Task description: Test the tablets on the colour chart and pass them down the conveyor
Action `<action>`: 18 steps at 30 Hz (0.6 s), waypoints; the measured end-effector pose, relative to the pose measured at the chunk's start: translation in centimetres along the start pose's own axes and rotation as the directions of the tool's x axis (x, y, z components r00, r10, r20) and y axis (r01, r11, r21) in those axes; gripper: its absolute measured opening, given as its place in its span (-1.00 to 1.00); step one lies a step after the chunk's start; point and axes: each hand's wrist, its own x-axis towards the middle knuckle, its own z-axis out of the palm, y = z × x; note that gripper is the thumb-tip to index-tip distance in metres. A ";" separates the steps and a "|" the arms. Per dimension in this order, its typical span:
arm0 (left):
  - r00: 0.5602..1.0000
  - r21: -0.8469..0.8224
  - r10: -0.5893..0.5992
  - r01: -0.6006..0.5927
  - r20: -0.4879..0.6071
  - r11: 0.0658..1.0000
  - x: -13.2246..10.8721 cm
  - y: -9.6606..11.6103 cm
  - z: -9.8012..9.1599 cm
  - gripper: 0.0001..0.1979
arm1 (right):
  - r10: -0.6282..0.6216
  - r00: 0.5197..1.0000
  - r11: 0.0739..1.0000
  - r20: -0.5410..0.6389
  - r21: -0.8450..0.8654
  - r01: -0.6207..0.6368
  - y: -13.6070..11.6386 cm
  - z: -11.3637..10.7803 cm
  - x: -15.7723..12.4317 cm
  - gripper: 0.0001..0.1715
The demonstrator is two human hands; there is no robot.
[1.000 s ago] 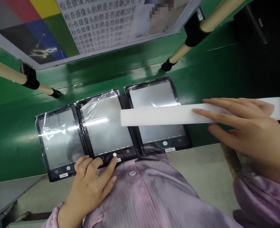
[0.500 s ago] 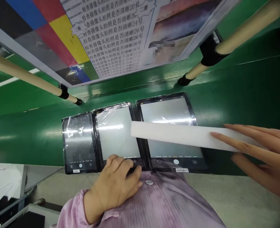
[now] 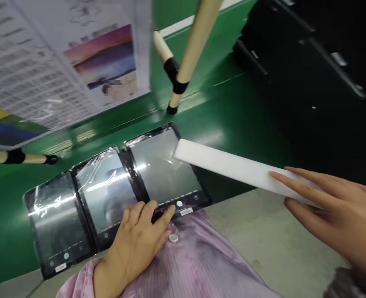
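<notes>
Three tablets in clear film lie side by side on a green bench: the left tablet (image 3: 55,219), the middle tablet (image 3: 105,198) and the right tablet (image 3: 167,169). Their lit screens show a camera layout with a round button. My left hand (image 3: 136,244) rests, loosely bent, over the lower edges of the middle and right tablets, one finger touching the right one near its button row. In my right hand (image 3: 334,207) is a long white foam strip (image 3: 223,161), pinched at one end. Its far end reaches over the right tablet's upper right side.
A printed chart board (image 3: 77,82) stands behind the tablets on beige tube legs with black joints, such as the right leg (image 3: 185,62). Black cases (image 3: 313,82) stand at the back right. Grey floor (image 3: 263,231) shows past the green bench edge (image 3: 241,194).
The view has swung right, so board and tablets appear further left and black cases show. Relative to the tablets, the foam strip's end has shifted right, off the middle one. My left hand reaches the right tablet.
</notes>
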 end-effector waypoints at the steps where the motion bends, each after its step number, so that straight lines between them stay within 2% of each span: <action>1: 1.000 0.009 0.010 -0.010 0.007 1.000 0.3 0.2 0.2 -0.62 | -0.014 1.000 1.000 -0.006 -0.017 0.014 0.0 -0.4 -0.1 -0.12; 5: 0.998 0.038 0.057 -0.057 0.008 0.998 1.4 0.9 0.7 -0.64 | 0.010 1.000 1.000 -0.007 0.022 -0.010 0.1 -0.7 -0.5 -0.13; 10: 0.995 0.072 0.100 -0.098 -0.028 0.993 2.1 1.4 0.8 -0.65 | 0.044 0.999 0.999 -0.015 0.030 -0.044 0.6 -0.3 -1.2 -0.34; 14: 0.989 -0.019 0.129 -0.131 -0.066 0.991 1.2 1.0 0.1 -0.67 | 0.054 0.998 0.998 -0.019 0.024 -0.054 0.9 -0.4 -1.4 -0.48; 18: 0.994 -0.043 0.087 -0.090 -0.060 0.995 -0.8 0.2 -0.5 -0.68 | 0.050 0.998 0.999 -0.048 0.011 -0.050 1.2 -0.1 -1.4 -0.59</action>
